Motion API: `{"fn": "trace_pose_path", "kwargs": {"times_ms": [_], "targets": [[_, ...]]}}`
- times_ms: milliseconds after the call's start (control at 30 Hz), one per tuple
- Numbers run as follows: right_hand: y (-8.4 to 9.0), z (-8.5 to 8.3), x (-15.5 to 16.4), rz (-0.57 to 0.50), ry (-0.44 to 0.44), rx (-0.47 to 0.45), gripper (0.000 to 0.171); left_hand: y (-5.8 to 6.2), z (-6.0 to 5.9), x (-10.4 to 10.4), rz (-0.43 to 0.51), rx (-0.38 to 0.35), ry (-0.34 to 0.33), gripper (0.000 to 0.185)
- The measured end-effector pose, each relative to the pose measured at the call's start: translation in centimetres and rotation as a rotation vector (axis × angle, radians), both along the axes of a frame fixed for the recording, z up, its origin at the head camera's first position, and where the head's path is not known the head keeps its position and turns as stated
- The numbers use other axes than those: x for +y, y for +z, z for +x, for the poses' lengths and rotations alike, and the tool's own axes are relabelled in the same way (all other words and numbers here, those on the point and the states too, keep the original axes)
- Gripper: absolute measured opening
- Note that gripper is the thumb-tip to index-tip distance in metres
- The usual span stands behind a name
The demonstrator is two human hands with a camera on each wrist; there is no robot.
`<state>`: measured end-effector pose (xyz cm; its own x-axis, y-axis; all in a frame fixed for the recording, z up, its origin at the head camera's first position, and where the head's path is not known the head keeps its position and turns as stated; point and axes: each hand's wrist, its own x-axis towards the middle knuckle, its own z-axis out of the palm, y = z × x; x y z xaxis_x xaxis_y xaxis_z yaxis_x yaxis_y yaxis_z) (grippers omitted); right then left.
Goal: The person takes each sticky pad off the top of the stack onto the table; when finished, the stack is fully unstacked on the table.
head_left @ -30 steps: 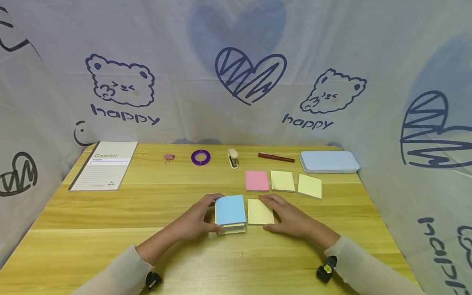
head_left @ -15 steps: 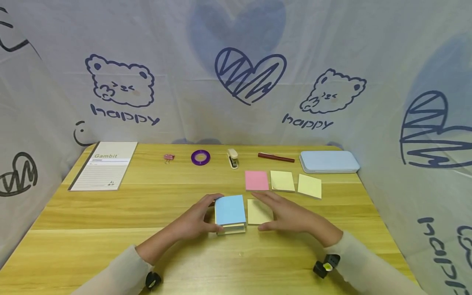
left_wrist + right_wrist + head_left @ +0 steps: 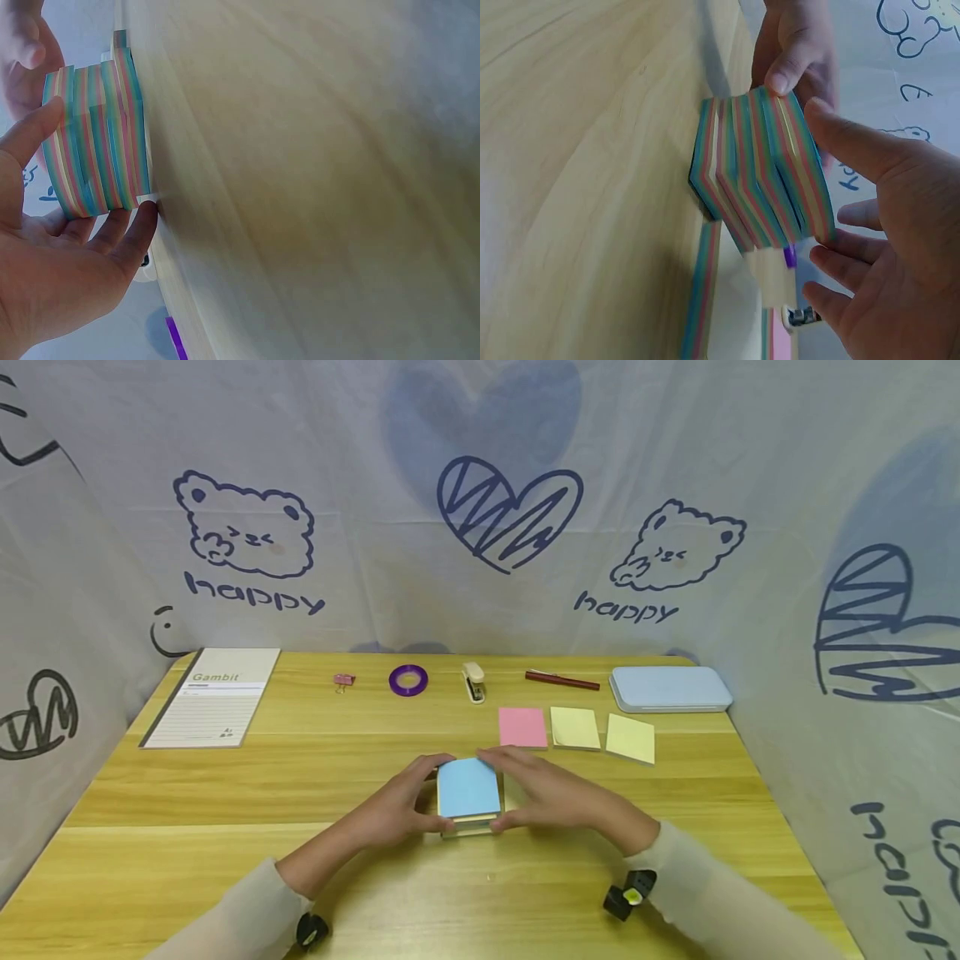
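A stack of sticky note pads [image 3: 468, 788] with a blue top sheet stands near the middle of the table. In the left wrist view the stack's [image 3: 96, 142] striped sides show, its layers slightly out of line. My left hand [image 3: 397, 806] grips it from the left, thumb at the near side and fingers at the far side. From the right, my right hand [image 3: 558, 793] spans the same stack, thumb and forefinger at its near and far corners. Under the right hand lies a single yellow sticky note pad [image 3: 513, 792], mostly hidden.
Behind lie a pink pad [image 3: 522, 728] and two yellow pads [image 3: 574, 728]. Along the back are a notebook [image 3: 213, 697], a binder clip [image 3: 343, 679], purple tape [image 3: 397, 690], a stapler [image 3: 474, 682], a dark red pen [image 3: 562, 680] and a light blue case [image 3: 670, 689].
My right hand has let go of the single yellow pad and moved left onto the stack's right side. The left hand has stayed in place on the stack.
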<state>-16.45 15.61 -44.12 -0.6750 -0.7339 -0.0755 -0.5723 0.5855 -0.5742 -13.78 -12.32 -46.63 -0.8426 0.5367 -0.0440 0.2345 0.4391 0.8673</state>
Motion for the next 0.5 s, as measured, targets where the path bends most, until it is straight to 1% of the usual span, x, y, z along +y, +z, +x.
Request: {"fn": "trace_pose_path", "kwargs": {"times_ms": [167, 267, 500], "targets": [[-0.4, 0.0, -1.1, -0.021, 0.0, 0.015, 0.095, 0.1, 0.0, 0.0, 0.004, -0.001, -0.006, 0.081], [-0.5, 0.1, -1.5, -0.03, -0.015, 0.011, 0.093, 0.1, 0.1, 0.0, 0.009, -0.008, -0.009, 0.08], [-0.6, 0.1, -1.9, -0.039, -0.039, 0.026, 0.09, -0.1, -0.1, 0.0, 0.006, -0.015, -0.01, 0.081]]}}
